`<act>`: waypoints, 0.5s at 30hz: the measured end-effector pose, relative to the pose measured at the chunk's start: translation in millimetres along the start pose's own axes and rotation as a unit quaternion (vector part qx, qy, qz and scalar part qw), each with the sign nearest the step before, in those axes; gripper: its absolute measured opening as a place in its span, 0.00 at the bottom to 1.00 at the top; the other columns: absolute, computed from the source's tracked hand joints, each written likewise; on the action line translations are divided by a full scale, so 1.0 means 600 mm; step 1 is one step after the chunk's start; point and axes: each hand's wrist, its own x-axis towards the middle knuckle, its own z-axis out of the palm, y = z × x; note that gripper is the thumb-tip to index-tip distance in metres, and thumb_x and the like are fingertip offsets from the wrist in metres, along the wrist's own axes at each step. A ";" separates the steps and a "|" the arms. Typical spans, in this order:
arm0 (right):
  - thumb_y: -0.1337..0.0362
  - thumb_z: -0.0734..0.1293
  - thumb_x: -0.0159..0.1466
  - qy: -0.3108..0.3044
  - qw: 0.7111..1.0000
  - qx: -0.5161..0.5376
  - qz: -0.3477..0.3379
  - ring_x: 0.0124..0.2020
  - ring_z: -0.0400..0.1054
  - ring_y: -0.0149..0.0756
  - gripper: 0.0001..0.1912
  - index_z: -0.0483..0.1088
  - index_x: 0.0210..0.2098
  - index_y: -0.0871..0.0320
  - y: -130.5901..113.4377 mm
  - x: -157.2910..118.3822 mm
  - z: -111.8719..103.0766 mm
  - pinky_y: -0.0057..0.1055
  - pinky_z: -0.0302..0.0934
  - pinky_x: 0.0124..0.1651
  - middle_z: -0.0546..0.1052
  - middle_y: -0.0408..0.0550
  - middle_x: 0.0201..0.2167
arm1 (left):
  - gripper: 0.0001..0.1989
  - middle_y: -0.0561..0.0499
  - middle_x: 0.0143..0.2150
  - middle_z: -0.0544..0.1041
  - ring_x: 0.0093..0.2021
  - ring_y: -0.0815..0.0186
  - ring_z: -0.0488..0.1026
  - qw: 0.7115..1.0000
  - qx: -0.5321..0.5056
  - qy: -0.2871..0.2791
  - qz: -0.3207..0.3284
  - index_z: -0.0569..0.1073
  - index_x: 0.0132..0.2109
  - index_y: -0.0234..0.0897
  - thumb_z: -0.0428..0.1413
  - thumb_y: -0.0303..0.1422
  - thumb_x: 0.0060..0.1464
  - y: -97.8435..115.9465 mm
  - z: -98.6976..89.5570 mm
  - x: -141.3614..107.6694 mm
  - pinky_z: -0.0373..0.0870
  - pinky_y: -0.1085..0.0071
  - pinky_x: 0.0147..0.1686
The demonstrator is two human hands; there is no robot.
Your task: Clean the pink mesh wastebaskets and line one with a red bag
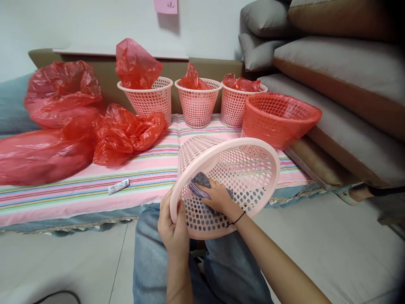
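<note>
A pink plastic waste basket (226, 145) with a perforated wall lies tilted over my knees, its mouth facing me. My left hand (173, 223) grips the rim at the lower left, thumb on the inside and fingers round the outside. Reaching into the basket, my right hand (218, 196) presses a grey cloth (201, 180) against the inner wall. Part of the cloth is hidden under the fingers. A dark band circles the right wrist.
Behind stand three pink baskets (198, 103) holding loose red bags. A basket covered by a red bag (278, 120) stands at right, beside stacked cushions (341, 63). Red plastic bags (126, 135) and a small white packet (118, 186) lie on the striped cloth (152, 185).
</note>
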 end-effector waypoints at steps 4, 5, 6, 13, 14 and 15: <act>0.65 0.64 0.64 0.027 0.996 0.070 -0.046 0.57 0.65 0.47 0.29 0.66 0.64 0.40 0.011 0.001 -0.009 0.42 0.58 0.60 0.70 0.50 0.60 | 0.14 0.47 0.48 0.80 0.50 0.59 0.77 1.000 -0.008 0.002 -0.015 0.78 0.50 0.40 0.60 0.37 0.58 0.000 -0.002 0.003 0.72 0.63 0.54; 0.66 0.62 0.64 0.034 0.992 0.106 -0.065 0.55 0.67 0.44 0.28 0.68 0.62 0.43 0.015 0.006 -0.014 0.39 0.59 0.59 0.72 0.49 0.57 | 0.14 0.47 0.48 0.80 0.49 0.59 0.77 1.000 -0.013 0.001 -0.022 0.78 0.50 0.40 0.61 0.37 0.58 -0.001 -0.002 0.003 0.72 0.63 0.53; 0.67 0.60 0.65 0.046 0.986 0.137 -0.077 0.54 0.67 0.42 0.27 0.69 0.62 0.45 0.019 0.014 -0.019 0.37 0.59 0.59 0.74 0.47 0.56 | 0.13 0.47 0.47 0.80 0.48 0.59 0.77 0.999 -0.017 0.001 -0.028 0.79 0.49 0.39 0.61 0.37 0.58 -0.002 -0.003 0.004 0.72 0.64 0.53; 0.62 0.60 0.68 0.095 0.991 0.030 0.084 0.54 0.67 0.47 0.24 0.68 0.63 0.51 0.023 0.096 -0.029 0.41 0.59 0.58 0.74 0.54 0.54 | 0.13 0.48 0.46 0.81 0.48 0.60 0.77 0.999 -0.030 0.000 -0.040 0.79 0.48 0.39 0.62 0.37 0.57 -0.009 -0.010 0.004 0.73 0.64 0.52; 0.61 0.60 0.68 0.090 0.992 0.024 0.085 0.55 0.66 0.48 0.23 0.70 0.61 0.51 0.021 0.104 -0.023 0.43 0.59 0.58 0.73 0.55 0.54 | 0.13 0.48 0.46 0.81 0.48 0.59 0.77 0.999 -0.028 -0.005 -0.036 0.79 0.48 0.40 0.62 0.37 0.57 -0.008 -0.011 0.005 0.73 0.64 0.52; 0.61 0.61 0.67 0.084 0.993 0.015 0.085 0.55 0.66 0.50 0.22 0.71 0.60 0.52 0.018 0.109 -0.016 0.44 0.58 0.58 0.73 0.56 0.54 | 0.13 0.48 0.46 0.81 0.48 0.59 0.77 0.999 -0.024 -0.011 -0.031 0.79 0.48 0.40 0.62 0.38 0.57 -0.008 -0.011 0.005 0.73 0.63 0.53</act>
